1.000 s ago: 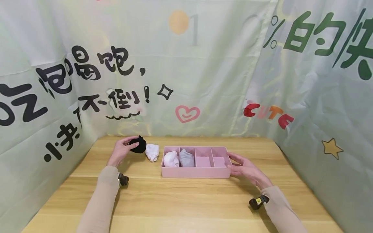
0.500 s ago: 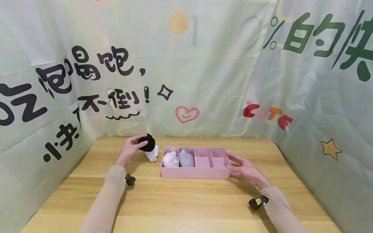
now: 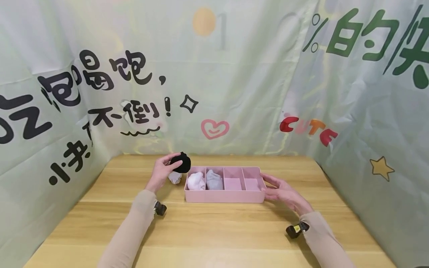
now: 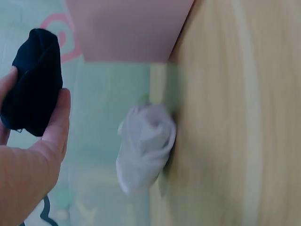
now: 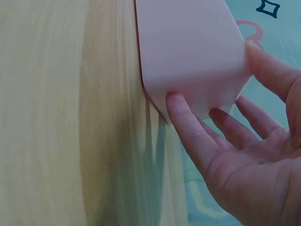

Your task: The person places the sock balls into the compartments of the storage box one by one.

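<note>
Pinched between the thumb and fingers of my left hand point(image 3: 162, 173) is a black rolled-up sock point(image 3: 181, 163), held up near the left end of a pink divided box point(image 3: 224, 196). Below and behind that hand, partly covered in the head view, a white balled sock point(image 4: 146, 146) lies on the table. The box's leftmost compartment holds a white sock point(image 3: 196, 181), and the one beside it a grey sock point(image 3: 214, 180). Pink floors show in the two compartments to the right. Fingers spread, my right hand point(image 3: 286, 193) touches the box's right end with its fingertips point(image 5: 175, 101).
The box stands towards the back of a wooden table point(image 3: 214, 234). Printed cloth curtains point(image 3: 248, 93) hang along the back and both sides. A small black camera point(image 3: 160, 208) sits on the left wrist and another camera point(image 3: 295, 230) on the right.
My left hand has moved right with the black sock, from left of the white sock on the table to close by the box's left end. The right hand has stayed at the box.
</note>
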`<state>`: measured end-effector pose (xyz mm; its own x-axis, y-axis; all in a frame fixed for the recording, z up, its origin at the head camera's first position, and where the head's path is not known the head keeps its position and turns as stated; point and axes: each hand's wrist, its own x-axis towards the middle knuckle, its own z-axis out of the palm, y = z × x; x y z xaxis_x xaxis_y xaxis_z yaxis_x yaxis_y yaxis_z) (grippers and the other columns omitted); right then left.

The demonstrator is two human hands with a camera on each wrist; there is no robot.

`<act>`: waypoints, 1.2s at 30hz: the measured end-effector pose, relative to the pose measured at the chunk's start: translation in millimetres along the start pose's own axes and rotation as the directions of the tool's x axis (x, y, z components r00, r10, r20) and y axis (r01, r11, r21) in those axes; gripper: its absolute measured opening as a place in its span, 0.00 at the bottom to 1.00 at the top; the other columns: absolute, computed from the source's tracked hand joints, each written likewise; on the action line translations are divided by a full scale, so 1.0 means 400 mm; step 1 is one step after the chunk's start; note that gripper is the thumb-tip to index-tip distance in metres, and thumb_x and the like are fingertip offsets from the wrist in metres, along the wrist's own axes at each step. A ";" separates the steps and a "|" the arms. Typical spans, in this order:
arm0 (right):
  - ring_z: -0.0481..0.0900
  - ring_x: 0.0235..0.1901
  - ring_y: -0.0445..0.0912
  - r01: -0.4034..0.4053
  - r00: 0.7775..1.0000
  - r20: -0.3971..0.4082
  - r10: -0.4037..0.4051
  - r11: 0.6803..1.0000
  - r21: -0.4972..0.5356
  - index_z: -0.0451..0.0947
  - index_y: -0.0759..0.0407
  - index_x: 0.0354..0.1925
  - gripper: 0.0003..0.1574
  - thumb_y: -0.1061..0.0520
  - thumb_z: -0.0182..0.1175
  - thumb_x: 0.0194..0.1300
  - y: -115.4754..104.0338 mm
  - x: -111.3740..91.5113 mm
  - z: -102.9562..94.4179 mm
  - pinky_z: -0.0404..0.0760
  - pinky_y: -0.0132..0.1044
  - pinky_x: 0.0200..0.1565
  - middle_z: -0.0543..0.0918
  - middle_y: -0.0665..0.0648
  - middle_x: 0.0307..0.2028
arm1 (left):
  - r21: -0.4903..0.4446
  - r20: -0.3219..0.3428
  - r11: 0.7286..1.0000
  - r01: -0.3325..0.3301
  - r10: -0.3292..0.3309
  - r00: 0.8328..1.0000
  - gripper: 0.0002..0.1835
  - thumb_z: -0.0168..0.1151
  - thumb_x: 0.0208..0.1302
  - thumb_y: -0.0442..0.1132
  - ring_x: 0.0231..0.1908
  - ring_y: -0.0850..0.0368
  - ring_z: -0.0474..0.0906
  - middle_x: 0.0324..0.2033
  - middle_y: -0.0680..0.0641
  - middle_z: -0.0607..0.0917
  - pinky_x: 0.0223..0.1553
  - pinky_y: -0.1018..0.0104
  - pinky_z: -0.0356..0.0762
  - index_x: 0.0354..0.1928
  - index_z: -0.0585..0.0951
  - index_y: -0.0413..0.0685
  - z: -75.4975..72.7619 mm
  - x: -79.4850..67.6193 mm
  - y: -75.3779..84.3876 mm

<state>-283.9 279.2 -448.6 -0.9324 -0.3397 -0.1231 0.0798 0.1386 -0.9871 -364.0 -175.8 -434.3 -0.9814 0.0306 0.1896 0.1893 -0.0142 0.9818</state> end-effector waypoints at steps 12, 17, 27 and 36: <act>0.53 0.72 0.68 0.007 1.000 0.013 -0.007 1.000 -0.014 0.46 0.62 0.77 0.49 0.64 0.61 0.67 -0.006 -0.006 0.004 0.79 0.43 0.56 0.47 0.69 0.76 | 0.052 -0.095 0.999 -0.003 0.008 0.995 0.24 0.70 0.60 0.35 0.50 0.52 0.79 0.59 0.39 0.78 0.41 0.75 0.79 0.60 0.79 0.45 0.101 -0.032 0.007; 0.54 0.71 0.67 -0.003 1.000 0.003 0.003 1.000 -0.014 0.46 0.62 0.77 0.48 0.64 0.60 0.67 -0.008 -0.002 0.006 0.80 0.42 0.56 0.46 0.68 0.76 | 0.063 -0.098 0.998 -0.018 0.024 0.995 0.25 0.69 0.59 0.32 0.54 0.46 0.79 0.59 0.39 0.78 0.46 0.72 0.79 0.60 0.79 0.48 0.136 -0.035 0.014; 0.54 0.72 0.67 0.003 1.000 0.000 -0.003 1.000 -0.014 0.47 0.61 0.77 0.48 0.63 0.61 0.67 0.001 -0.002 0.000 0.80 0.41 0.55 0.46 0.68 0.76 | -0.031 -0.070 0.999 -0.033 0.031 0.997 0.24 0.70 0.58 0.31 0.50 0.49 0.80 0.54 0.38 0.79 0.44 0.69 0.82 0.58 0.81 0.45 0.181 -0.031 0.012; 0.59 0.70 0.66 0.005 1.000 -0.006 -0.005 1.000 -0.009 0.47 0.62 0.77 0.49 0.62 0.62 0.67 0.004 -0.001 -0.001 0.81 0.40 0.54 0.47 0.69 0.76 | 0.015 -0.026 0.999 -0.044 0.045 0.999 0.22 0.71 0.58 0.35 0.50 0.48 0.83 0.56 0.41 0.81 0.46 0.68 0.82 0.57 0.82 0.48 0.233 -0.043 0.018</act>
<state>-283.5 279.9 -450.1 -0.9348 -0.3350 -0.1180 0.0725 0.1453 -0.9867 -342.6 -83.4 -429.6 -0.9724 0.0042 0.2332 0.2332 -0.0006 0.9724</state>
